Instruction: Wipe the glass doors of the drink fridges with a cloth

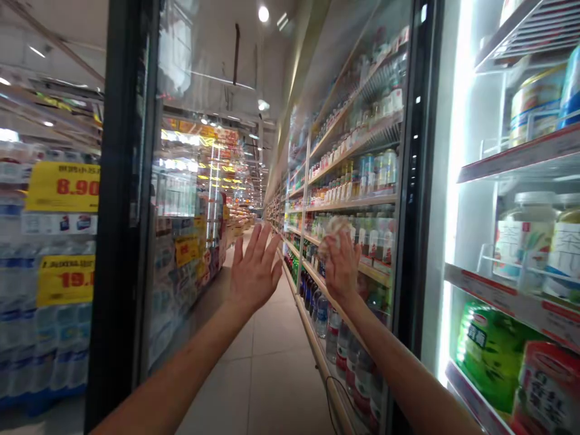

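A glass door (267, 386) in a dark frame stands open in front of me. My left hand (254, 269) is raised against or very near the pane, its fingers spread and holding nothing. To the right, my right hand (343, 266) presses a crumpled pale cloth (334, 232) to the glass, fingers over it. Part of the cloth shows above and left of the fingertips; the rest is hidden under the hand. Whether the left palm touches the glass I cannot tell.
The black door frame (410, 181) runs down both sides. At the right, lit cooler shelves (516, 293) hold bottles, cans and a green pack (493, 350). Yellow price signs (63, 186) hang over stacked water bottles (49, 338) at the left. An aisle shows through the glass.
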The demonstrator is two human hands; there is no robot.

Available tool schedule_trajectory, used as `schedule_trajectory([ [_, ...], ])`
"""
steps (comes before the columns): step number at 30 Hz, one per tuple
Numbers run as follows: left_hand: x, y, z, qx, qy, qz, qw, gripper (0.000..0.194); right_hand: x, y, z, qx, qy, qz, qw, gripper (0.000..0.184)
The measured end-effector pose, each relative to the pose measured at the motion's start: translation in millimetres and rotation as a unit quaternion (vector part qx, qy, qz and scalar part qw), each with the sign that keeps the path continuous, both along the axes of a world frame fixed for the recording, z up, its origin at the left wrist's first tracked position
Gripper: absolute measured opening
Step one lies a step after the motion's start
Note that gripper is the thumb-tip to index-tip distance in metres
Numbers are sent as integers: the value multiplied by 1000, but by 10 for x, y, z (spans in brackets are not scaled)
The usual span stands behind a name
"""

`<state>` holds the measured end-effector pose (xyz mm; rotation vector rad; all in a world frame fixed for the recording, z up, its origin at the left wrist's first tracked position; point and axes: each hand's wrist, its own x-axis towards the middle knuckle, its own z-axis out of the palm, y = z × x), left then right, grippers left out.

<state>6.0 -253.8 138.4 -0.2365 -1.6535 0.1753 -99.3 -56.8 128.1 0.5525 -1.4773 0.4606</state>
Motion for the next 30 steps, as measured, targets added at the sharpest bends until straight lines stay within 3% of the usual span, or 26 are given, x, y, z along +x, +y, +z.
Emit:
schedule_trajectory([
  [2,2,-45,59,-5,-5,9,1000,45,32,-52,-11,58,20,4,998,44],
  [3,0,-59,65,-10,-9,11,1000,44,13,-29,25,36,16,3,999,45],
  [5,-3,-72,50,-15,-11,13,1000,44,-72,75,184,-90,-12,-5,996,46],
  [7,-2,-67,23,-14,-8,15,1000,44,-147,155,386,-220,-41,-11,975,48],
  [9,3,-53,4,-13,-10,15,1000,43,-145,127,518,-251,-47,-11,967,48],
  [11,14,-50,3,-12,-13,13,1000,42,-69,4,527,-165,-27,-12,986,47],
  [14,50,-120,76,-34,-17,10,999,42,45,-140,444,35,17,-22,999,48],
  [16,90,-229,197,-48,-14,15,999,43,39,-103,466,67,23,-27,997,47],
  [18,135,-363,356,-33,0,31,999,45,-17,-3,590,-41,1,-23,999,46],
  [20,168,-479,505,-1,19,50,999,47,-47,38,756,-180,-31,-14,983,46],
  [21,176,-519,560,9,24,56,998,48,-32,6,826,-212,-40,-11,976,47],
  [23,180,-559,621,15,27,60,998,50,70,-170,900,-168,-31,-9,985,46],
  [25,179,-568,630,17,24,62,998,50,222,-415,894,-22,11,-9,1000,46],
  [27,195,-587,627,12,21,63,998,50,339,-599,882,128,54,-10,990,46],
  [29,237,-647,642,1,16,66,998,49,369,-649,942,160,66,-13,985,45],
  [30,267,-693,659,2,18,69,997,49,354,-635,1005,115,55,-12,992,45],
])
